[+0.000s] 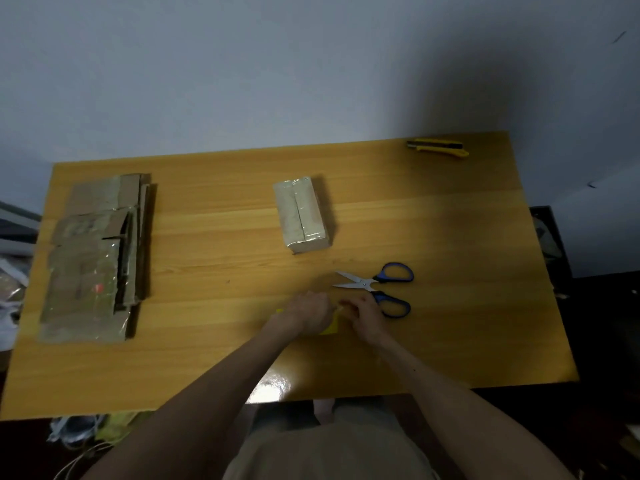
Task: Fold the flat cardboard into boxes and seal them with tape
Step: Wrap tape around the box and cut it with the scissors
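Note:
A folded cardboard box [302,213] wrapped in shiny clear tape stands near the middle of the wooden table [450,237]. A pile of flat cardboard sheets [97,258] lies at the left side. My left hand [306,315] is closed over a yellow tape roll [330,328], which is mostly hidden under it. My right hand [365,318] pinches something small at the roll's edge, close against the left hand; what it pinches is too small to tell.
Blue-handled scissors [381,287] lie open just beyond my right hand. A yellow utility knife [438,147] rests at the table's far right corner. A grey wall rises behind the table, and clutter sits on the floor to the left.

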